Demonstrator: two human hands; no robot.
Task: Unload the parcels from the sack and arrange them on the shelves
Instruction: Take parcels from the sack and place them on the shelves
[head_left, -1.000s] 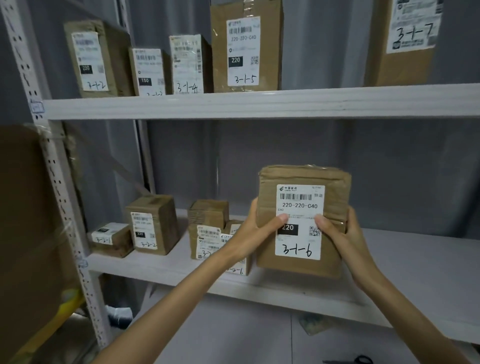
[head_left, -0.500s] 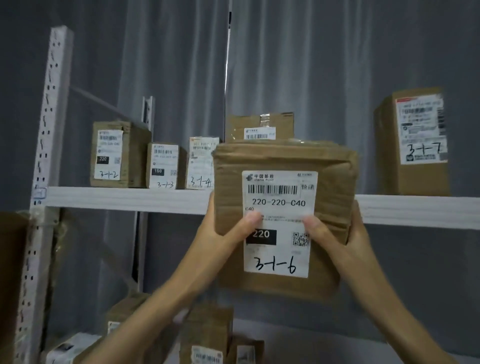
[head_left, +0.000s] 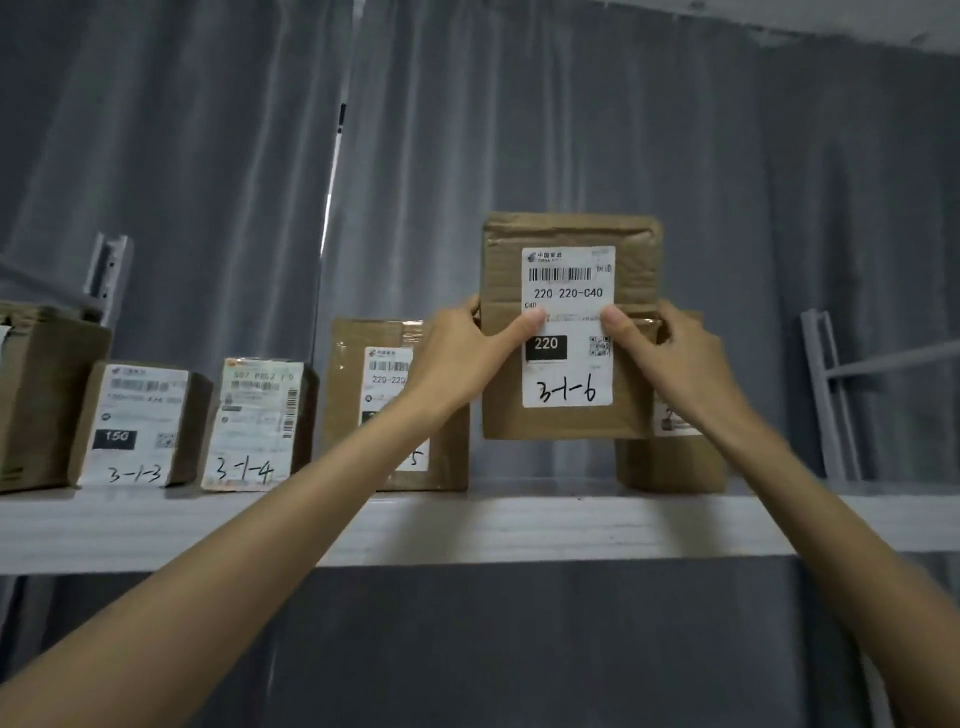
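Observation:
A brown cardboard parcel (head_left: 571, 415) with a white label marked 3-1-6 hangs upright above the upper shelf (head_left: 519, 530). My left hand (head_left: 467, 358) grips its left side, thumb on the label. My right hand (head_left: 670, 358) grips its right side the same way. The parcel's bottom edge is a little above the shelf board, over the gap between the 3-1-5 parcel (head_left: 363, 415) and another brown parcel (head_left: 670, 462) on the right, which my right hand partly hides. The sack is out of view.
On the same shelf to the left stand parcels marked 3-1-4 (head_left: 254, 431) and 3-1-3 (head_left: 137, 431), and a larger brown box (head_left: 36, 395) at the frame's edge. A grey curtain hangs behind. Shelf uprights (head_left: 826, 395) stand at the right.
Both hands have lifted the 3-1-6 parcel from the lower shelf level up to the upper shelf, and it now sits over the gap between the 3-1-5 parcel and the right one.

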